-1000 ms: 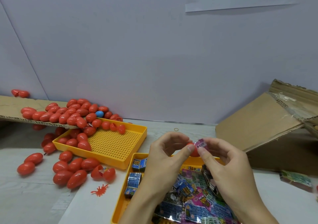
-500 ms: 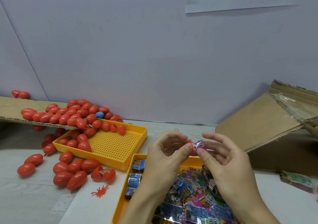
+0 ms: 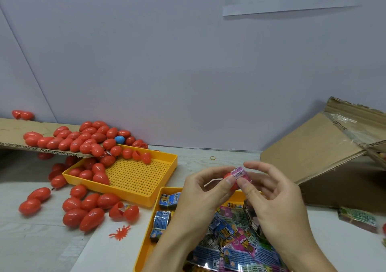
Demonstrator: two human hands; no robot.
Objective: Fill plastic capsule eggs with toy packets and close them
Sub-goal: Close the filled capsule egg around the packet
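My left hand (image 3: 200, 190) holds a red capsule egg half (image 3: 228, 176) between thumb and fingers. My right hand (image 3: 277, 200) pinches a folded pink toy packet (image 3: 239, 172) with thumb and forefinger, pressed against the egg's opening. Both hands hover above a yellow tray (image 3: 154, 228) piled with several blue, pink and green toy packets (image 3: 231, 238). Many red capsule eggs (image 3: 83, 211) lie to the left on the table.
A second yellow perforated tray (image 3: 142, 175) holds red eggs at its far left. A cardboard sheet (image 3: 12, 134) carries more red eggs and one blue egg (image 3: 119, 139). An open egg (image 3: 124, 210), a red toy splat (image 3: 120, 232), a tilted cardboard box (image 3: 325, 146) and a loose green packet (image 3: 358, 218) lie around.
My hands have risen slightly. The right fingers have spread apart, leaving thumb and forefinger on the pink packet, which now sits more on top of the egg half.
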